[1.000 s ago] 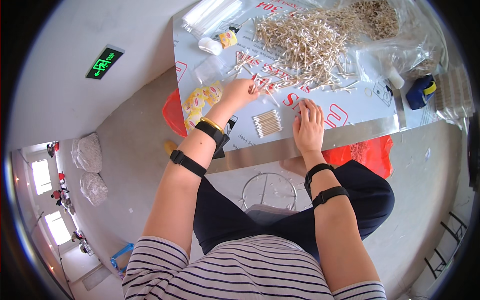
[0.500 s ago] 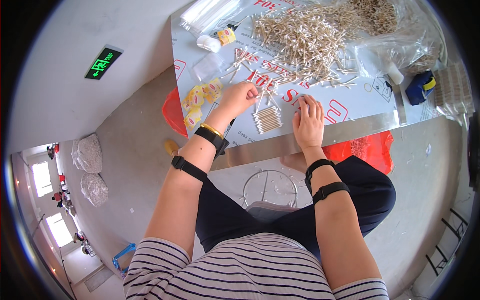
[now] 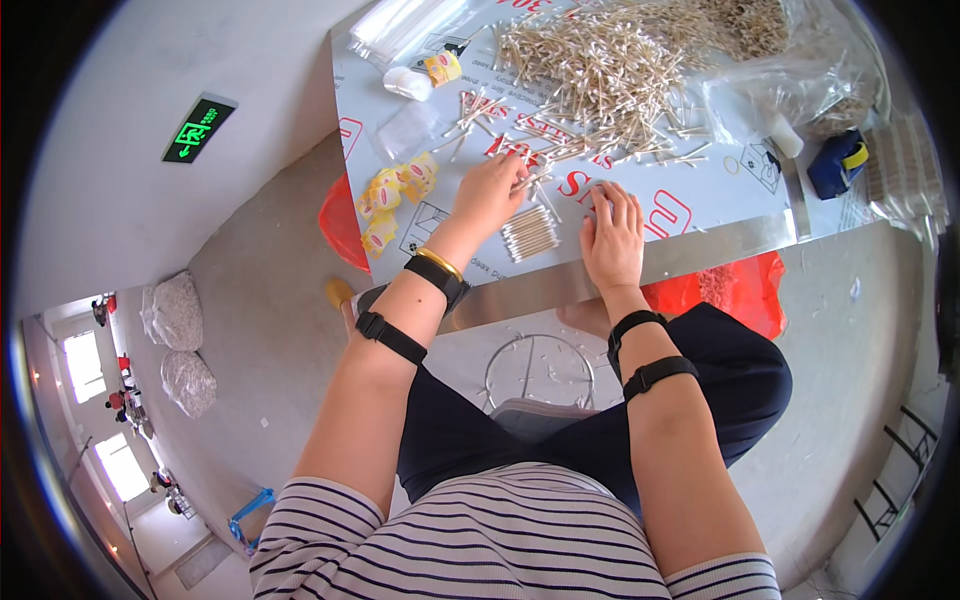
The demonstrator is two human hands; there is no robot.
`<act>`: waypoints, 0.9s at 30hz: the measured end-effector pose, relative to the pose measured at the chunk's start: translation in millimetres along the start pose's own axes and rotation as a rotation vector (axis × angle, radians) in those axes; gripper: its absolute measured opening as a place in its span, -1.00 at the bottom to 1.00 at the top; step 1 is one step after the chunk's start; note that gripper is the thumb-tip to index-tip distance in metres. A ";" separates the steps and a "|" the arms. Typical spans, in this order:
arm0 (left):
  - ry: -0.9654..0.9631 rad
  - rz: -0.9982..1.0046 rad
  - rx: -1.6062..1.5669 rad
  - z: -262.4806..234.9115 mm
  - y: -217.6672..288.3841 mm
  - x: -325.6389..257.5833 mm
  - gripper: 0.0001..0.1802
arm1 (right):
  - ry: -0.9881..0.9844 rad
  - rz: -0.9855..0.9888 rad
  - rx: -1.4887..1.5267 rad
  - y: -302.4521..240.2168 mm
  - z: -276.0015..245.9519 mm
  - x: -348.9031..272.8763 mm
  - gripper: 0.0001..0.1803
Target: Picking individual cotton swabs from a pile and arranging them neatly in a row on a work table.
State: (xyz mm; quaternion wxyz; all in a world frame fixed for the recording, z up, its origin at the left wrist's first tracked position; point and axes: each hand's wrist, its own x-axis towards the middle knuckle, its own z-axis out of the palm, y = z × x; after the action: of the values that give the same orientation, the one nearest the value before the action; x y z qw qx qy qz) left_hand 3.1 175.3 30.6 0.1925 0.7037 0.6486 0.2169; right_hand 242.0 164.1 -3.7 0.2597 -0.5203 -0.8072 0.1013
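Cotton swabs (image 3: 530, 234) lie in a flat row near the front edge of the worktop (image 3: 725, 190); a light touch should keep their ends level. Just right, the right hand (image 3: 614, 235) rests palm-down, grip loosely open, seemingly empty. Beyond, the left hand (image 3: 492, 192) curls at loose swabs (image 3: 540, 179); whether its grip holds any, I cannot tell. Farthest, a swab heap (image 3: 600, 75)

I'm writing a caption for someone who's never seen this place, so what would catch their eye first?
Probably the big loose heap of cotton swabs spread over the far side of the table. Next, the neat row of swabs near its front edge, between the left hand and the right hand. Then the glowing green sign on the wall at left.
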 end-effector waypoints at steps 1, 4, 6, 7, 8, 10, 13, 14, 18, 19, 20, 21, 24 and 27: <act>-0.002 0.001 -0.002 1.4 -0.7 0.5 -0.80 | 0.005 -0.002 0.003 0.5 0.5 -0.4 -0.51; -0.009 -0.090 -0.062 -0.7 -7.3 2.8 -0.82 | 0.021 -0.014 -0.002 1.7 1.1 -0.5 -0.51; 0.026 -0.098 -0.116 -8.6 -14.8 3.5 -0.89 | 0.019 -0.010 0.001 1.3 1.1 -0.8 -0.51; 0.025 -0.098 -0.115 -12.6 -17.8 3.2 -0.89 | 0.017 -0.009 0.003 1.0 1.0 -0.7 -0.51; 0.055 -0.097 -0.113 -17.2 -20.9 2.7 -0.91 | 0.018 -0.008 0.005 0.3 1.1 -0.4 -0.51; 0.080 -0.092 -0.116 -24.3 -18.5 3.4 -0.92 | 0.019 -0.004 0.000 2.7 1.1 -1.4 -0.51; 0.016 -0.185 -0.098 -31.3 -15.9 -2.9 -0.88 | 0.023 -0.007 -0.007 3.5 1.3 -1.3 -0.50; -0.012 -0.175 -0.069 -31.8 -14.6 -6.8 -0.87 | 0.023 -0.006 -0.006 3.4 1.5 -1.4 -0.50; -0.058 -0.064 0.107 -31.5 -14.7 -19.8 -0.83 | 0.024 -0.008 -0.011 3.4 2.2 -1.4 -0.50; -0.059 -0.065 0.107 -30.3 -15.1 -22.4 -0.83 | 0.024 -0.008 -0.012 3.4 2.2 -1.4 -0.50; 0.000 -0.068 0.090 -28.8 -15.4 -24.8 -0.80 | 0.023 -0.008 -0.013 3.8 2.0 -1.4 -0.50; 0.061 -0.074 0.076 -27.6 -18.7 -27.7 -0.77 | 0.027 -0.009 -0.007 3.0 2.1 -0.9 -0.50; 0.123 -0.149 -0.029 -24.0 -27.2 -34.0 -0.70 | 0.032 -0.012 -0.004 1.9 2.6 -0.4 -0.50; 0.148 -0.207 -0.004 -22.1 -32.2 -38.3 -0.67 | 0.029 -0.009 -0.010 2.9 3.1 -0.9 -0.50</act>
State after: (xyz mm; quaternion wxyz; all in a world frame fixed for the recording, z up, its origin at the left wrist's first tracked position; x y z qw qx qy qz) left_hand -38.3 139.6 29.1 0.1671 0.6145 0.7299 0.2486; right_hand 243.0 164.9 -7.8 0.2692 -0.5195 -0.8061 0.0885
